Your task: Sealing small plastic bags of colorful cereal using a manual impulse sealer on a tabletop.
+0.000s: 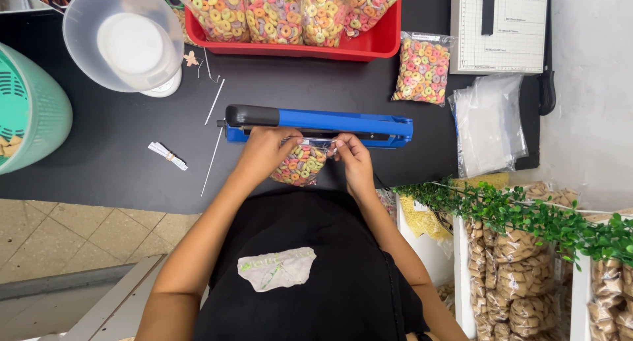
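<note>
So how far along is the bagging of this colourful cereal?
Done: several filled bags stand in the red tray, and another filled bag lies beside it. In hand: the left hand and right hand hold a small bag of cereal rings with its top at the blue sealer. Left: a stack of empty clear bags waits on the right.

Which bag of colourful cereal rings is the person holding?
The small bag at the blue sealer, pinched between the left hand and right hand. The others lie untouched in the red tray or beside it.

Clear cereal bags (422,69), red tray (369,47)
</note>
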